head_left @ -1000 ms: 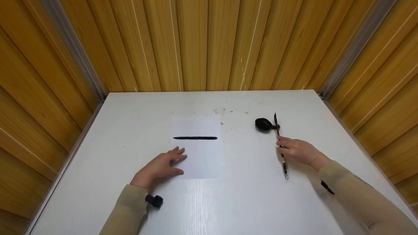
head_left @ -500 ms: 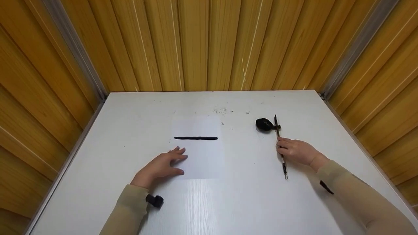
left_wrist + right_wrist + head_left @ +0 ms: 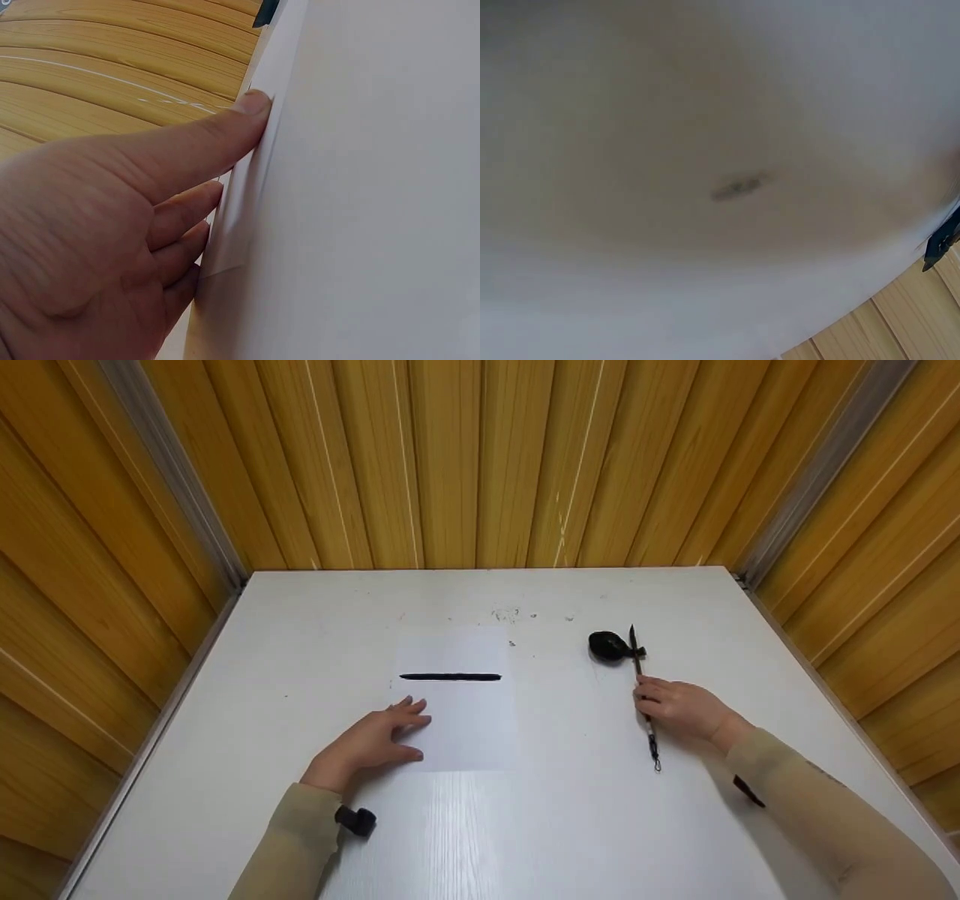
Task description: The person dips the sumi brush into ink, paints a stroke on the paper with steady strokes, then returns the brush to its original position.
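On smooth paper (image 3: 465, 720), left hand (image 3: 367, 744) lies flat.

We see a white table (image 3: 480, 825) with a faint wood grain, set into a corner of yellow wooden panelling (image 3: 465, 465) with vertical grooves. Grey metal strips (image 3: 169, 472) run down the panelling at both back corners. Soft, even light falls across the tabletop.
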### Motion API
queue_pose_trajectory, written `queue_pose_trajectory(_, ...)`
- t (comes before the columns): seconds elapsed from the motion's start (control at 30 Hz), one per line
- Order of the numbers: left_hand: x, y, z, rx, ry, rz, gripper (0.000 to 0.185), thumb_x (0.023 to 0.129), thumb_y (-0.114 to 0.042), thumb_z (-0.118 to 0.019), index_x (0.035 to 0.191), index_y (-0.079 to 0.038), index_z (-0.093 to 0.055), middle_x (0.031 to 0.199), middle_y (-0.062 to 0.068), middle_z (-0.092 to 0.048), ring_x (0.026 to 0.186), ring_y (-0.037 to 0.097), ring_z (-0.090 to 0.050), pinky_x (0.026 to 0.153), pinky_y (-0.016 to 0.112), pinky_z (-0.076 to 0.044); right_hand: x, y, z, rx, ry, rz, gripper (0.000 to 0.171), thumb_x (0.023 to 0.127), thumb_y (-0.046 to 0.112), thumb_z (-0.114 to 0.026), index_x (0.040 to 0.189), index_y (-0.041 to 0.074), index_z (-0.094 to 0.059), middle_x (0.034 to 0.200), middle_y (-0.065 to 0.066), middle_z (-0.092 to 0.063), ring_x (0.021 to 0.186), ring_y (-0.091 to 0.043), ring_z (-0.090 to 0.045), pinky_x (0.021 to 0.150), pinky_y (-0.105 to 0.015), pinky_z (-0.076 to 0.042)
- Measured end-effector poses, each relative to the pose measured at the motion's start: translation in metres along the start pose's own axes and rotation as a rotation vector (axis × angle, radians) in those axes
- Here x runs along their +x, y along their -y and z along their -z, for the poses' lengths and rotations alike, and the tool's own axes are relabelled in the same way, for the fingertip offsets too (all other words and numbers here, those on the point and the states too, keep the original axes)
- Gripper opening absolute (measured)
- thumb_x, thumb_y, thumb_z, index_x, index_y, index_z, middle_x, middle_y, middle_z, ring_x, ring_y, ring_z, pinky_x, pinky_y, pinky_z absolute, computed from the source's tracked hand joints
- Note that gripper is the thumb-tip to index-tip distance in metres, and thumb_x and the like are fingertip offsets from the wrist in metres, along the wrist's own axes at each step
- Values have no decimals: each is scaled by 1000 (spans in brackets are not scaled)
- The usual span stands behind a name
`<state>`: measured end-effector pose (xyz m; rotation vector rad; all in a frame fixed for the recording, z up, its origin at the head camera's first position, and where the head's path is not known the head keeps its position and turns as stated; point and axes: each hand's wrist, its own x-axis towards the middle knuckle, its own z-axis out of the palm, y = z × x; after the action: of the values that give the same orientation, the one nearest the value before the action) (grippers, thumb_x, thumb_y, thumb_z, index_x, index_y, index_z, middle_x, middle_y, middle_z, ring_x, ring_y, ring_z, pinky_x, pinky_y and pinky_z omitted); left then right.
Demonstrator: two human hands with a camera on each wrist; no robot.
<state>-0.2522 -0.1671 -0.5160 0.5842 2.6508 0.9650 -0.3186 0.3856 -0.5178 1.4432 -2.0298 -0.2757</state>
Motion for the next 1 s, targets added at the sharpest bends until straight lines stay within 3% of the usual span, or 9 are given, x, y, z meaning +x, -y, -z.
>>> queue_pose_trajectory(0.4,-1,-3,-1,-24,-4,19,61,88,-22,-82,145,-16,-61,166,-4,-39,161,24,-21,129,53,-22,-2,0,-1,19,-15,-10,28,70,-6,-69,96,5,-70,105,-13,-76,102,-31,-76,70,-34,-62)
queue_pose_trajectory(0.47,-1,-3,-1,-24,-8,20,60,88,-22,-82,145,-17,-61,165,-5,-39,161,24,-21,129,53,-22,-1,0,0,15,-23,-10,24,75,-4,-64,96,5,-70,106,-12,-76,102,-30,-76,69,-33,-62)
queue_pose_trajectory(0.53,0,-3,0,-22,-10,20,61,88,-22,-82,145,-17,-61,166,-5,-39,161,25,-21,129,53,-22,0,0,0,14,-33,-16,20,87,-4,-56,97,6,-69,107,-12,-76,102,-30,-75,67,-33,-62)
queue_pose_trajectory(0.67,1,-2,0,-12,-12,4,60,88,-20,-82,144,-16,-62,165,-3,-40,160,28,-23,129,54,-24,1,-2,-1,7,-65,-36,44,112,5,-27,102,7,-70,111,-11,-75,102,-29,-74,63,-33,-60)
queue_pose_trajectory(0.73,1,-2,0,-10,-12,5,60,88,-20,-82,144,-16,-62,165,-3,-40,160,29,-23,128,54,-24,1,-2,-3,10,-80,-48,53,115,13,-18,105,8,-69,114,-12,-74,102,-29,-72,62,-34,-59)
queue_pose_trajectory(0.83,1,-2,0,-11,-14,11,60,88,-20,-82,144,-16,-62,166,-3,-39,160,28,-23,128,54,-24,4,-3,-1,37,-84,-68,53,115,16,-18,107,8,-70,119,-13,-73,105,-30,-71,61,-34,-58)
queue_pose_trajectory(0.93,1,-2,-1,-9,-14,16,60,88,-21,-82,144,-16,-62,166,-4,-39,160,27,-22,129,54,-24,8,-5,4,64,-77,-116,51,115,17,-21,108,8,-71,124,-16,-71,108,-33,-70,63,-36,-59)
queue_pose_trajectory(1.0,1,-1,-1,-6,-13,13,59,89,-23,-81,144,-17,-62,166,-4,-39,160,27,-22,129,54,-24,12,-8,7,79,-85,-167,40,112,10,-33,109,8,-72,126,-16,-71,109,-35,-69,61,-38,-59)
